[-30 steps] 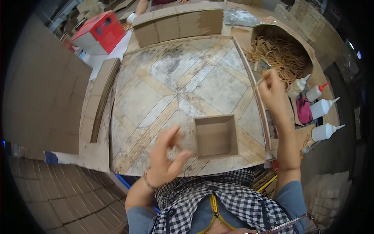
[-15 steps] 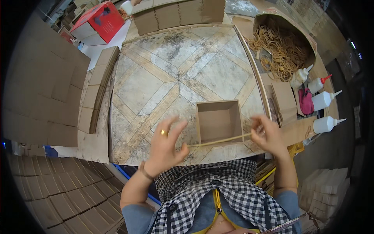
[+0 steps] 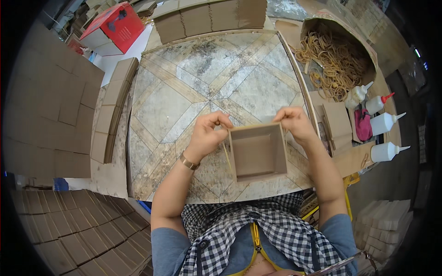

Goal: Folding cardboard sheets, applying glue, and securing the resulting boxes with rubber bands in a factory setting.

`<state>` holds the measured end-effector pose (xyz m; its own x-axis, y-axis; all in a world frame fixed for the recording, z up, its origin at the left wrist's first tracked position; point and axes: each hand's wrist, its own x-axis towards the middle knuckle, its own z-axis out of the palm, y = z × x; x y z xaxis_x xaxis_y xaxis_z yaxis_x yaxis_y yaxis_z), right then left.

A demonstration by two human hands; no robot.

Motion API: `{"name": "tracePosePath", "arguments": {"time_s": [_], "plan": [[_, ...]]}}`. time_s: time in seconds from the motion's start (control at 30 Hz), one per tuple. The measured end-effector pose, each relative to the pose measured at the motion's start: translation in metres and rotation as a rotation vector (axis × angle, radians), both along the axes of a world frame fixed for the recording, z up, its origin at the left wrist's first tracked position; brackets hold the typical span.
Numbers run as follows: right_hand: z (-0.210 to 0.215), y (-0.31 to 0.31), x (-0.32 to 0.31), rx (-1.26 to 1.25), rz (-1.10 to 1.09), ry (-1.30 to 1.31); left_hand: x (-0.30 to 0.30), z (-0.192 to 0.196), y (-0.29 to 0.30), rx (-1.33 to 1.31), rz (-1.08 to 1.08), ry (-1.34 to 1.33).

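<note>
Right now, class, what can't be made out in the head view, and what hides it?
In the head view:
The underside of the open box: hidden by its own floor.
Most of the tan band: hidden by the box and the left hand.
Whatever the right hand pinches: hidden by its own fingers.
The container's bottom: hidden by heaped bands.
The far cardboard stack's rear: cut off by the upper edge.

cardboard box (image 3: 258, 154) on tabletop (image 3: 184, 103), near edge | cardboard stack (image 3: 112, 112) left | cardboard row (image 3: 198, 23) behind | rubber bands (image 3: 338, 66) in bag (image 3: 368, 48), far right | squeeze bottles (image 3: 382, 124) right, before bag
</note>
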<state>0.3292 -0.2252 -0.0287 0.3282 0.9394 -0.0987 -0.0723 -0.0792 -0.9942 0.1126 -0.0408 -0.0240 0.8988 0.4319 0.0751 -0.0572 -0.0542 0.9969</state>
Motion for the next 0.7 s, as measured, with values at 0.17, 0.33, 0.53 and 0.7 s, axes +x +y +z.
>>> {"name": "tracePosePath", "arguments": {"time_s": [0.17, 0.33, 0.53, 0.7], "plan": [[0.000, -0.052, -0.001, -0.013, 0.044, 0.045, -0.040, -0.009, -0.004, 0.043, -0.261, 0.056], [0.014, -0.064, -0.074, 0.183, -0.063, -0.056, -0.060, -0.009, -0.049, 0.398, -0.114, 0.193], [0.023, -0.056, -0.061, -0.035, -0.227, 0.470, -0.082, 0.028, -0.104, 0.164, 0.172, 0.067], [0.034, -0.034, -0.061, -0.048, -0.055, 0.601, -0.115, 0.029, -0.087, -0.134, 0.376, -0.102]]}}
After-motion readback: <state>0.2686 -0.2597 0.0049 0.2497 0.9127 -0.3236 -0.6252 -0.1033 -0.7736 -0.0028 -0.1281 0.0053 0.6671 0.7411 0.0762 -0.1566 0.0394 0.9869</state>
